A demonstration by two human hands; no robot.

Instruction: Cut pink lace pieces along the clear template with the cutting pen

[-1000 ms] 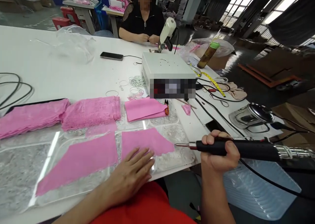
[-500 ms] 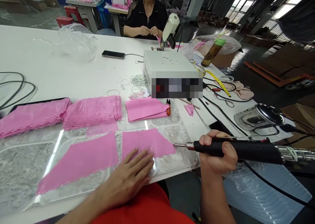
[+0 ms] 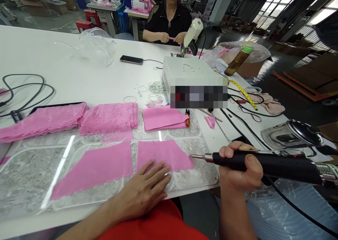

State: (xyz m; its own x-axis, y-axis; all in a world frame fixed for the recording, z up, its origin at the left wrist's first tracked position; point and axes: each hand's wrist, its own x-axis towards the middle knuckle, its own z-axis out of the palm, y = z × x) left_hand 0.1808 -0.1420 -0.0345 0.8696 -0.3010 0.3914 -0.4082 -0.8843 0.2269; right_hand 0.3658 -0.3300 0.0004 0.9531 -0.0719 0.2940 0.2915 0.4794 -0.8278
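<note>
My left hand (image 3: 148, 183) lies flat with its fingers stretched over the lower part of a pink fabric piece (image 3: 165, 150), pressing it to the patterned mat. A thick black handheld tool (image 3: 280, 166) with a thin metal tip and a cable is gripped in my right hand (image 3: 241, 166). Its tip is at the right point of that same fabric piece; whether it touches cannot be made out. To the left, a second pink fabric piece (image 3: 100, 168) lies flat on the mat, a narrow gap between the two.
Behind are stacked pink lace (image 3: 111, 118), folded pink fabric (image 3: 163, 118) partly covering orange-handled snips (image 3: 187, 119), and a pale box (image 3: 192, 71). A metal cup (image 3: 290, 132), cables and a yellow tape measure (image 3: 244, 94) lie right. Across the table sits a person (image 3: 169, 25).
The whole view has shifted, so things on the table appear farther right. My hands and the tool keep about the same place on the fabric. The person opposite has moved their hands apart.
</note>
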